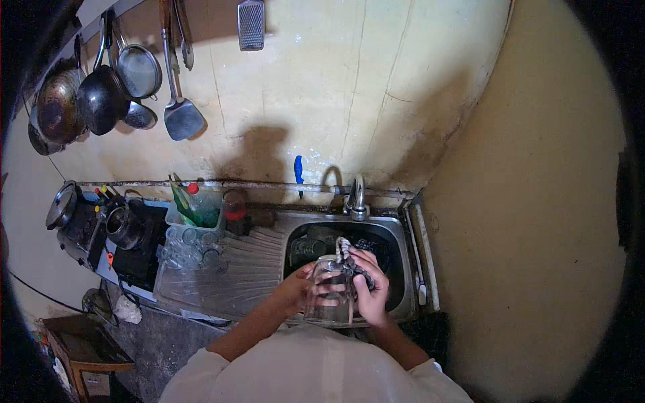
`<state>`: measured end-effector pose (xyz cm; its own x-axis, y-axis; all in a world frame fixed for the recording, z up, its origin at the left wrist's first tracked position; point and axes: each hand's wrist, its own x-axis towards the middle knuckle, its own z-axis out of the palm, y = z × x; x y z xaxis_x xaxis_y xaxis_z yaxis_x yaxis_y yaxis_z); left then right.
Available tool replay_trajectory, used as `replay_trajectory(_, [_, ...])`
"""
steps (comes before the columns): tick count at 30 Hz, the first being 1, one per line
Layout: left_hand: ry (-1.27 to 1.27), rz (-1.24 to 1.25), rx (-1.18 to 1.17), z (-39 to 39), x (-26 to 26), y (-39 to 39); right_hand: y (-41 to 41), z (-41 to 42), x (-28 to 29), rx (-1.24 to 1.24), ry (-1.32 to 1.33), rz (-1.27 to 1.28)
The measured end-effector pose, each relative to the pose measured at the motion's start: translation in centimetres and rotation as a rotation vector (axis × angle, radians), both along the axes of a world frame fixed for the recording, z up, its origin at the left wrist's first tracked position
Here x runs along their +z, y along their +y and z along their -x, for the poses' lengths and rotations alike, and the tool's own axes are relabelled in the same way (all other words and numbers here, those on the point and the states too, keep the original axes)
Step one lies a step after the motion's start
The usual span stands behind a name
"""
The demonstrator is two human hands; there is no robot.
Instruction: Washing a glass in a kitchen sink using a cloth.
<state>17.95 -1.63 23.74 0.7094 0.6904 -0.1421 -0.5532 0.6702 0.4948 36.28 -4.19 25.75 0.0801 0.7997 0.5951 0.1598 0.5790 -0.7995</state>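
My left hand (298,291) grips a clear glass jar (327,302) from its left side, with fingers visible through the wall. The jar is over the front edge of the sink (403,297), close to my body. In my right hand (372,292) is a bunched grey-and-white cloth (344,251), pressed at the jar's upper right rim. Whether the cloth reaches inside the jar cannot be told. Behind my hands, dark and partly hidden items lie in the basin, among them a round glass-like piece (318,248).
A curved metal faucet (359,196) rises behind the basin. Several glasses (194,247) stand on the ribbed drainboard (247,287), before a plastic bin (220,214) with bottles. A gas stove (146,252) holds a dark pot (123,227). A blue-handled knife (299,171) hangs on the wall.
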Motion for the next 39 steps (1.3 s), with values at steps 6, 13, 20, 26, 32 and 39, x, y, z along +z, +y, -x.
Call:
replay_trajectory(6, [0.076, 0.003, 0.035, 0.9, -2.0, 1.6, -2.9, -0.5, -2.1, 0.137, -0.126, -0.352])
replay_trajectory(13, [0.026, 0.133, 0.062, 0.3, -2.1, 0.8, -1.9, 1.0, -0.8, -0.049, 0.007, -0.093])
replay_trajectory(20, [0.111, 0.031, 0.062, -0.1, -0.2, 0.5, -3.0, -0.3, -2.9, -0.042, -0.030, -0.226])
replay_trajectory(26, [0.386, -0.038, 0.190, 0.4, -1.8, 0.2, -2.5, -0.7, 1.9, 0.125, -0.333, -0.182])
replay_trajectory(32, [0.382, -0.115, 0.345, -0.2, -0.4, 0.8, -2.1, -2.6, -2.3, 0.025, -0.264, -0.075])
replay_trajectory(39, [0.409, -0.146, 0.329, -0.3, -0.2, 0.5, -2.2, -1.0, 1.3, 0.035, -0.493, -0.145])
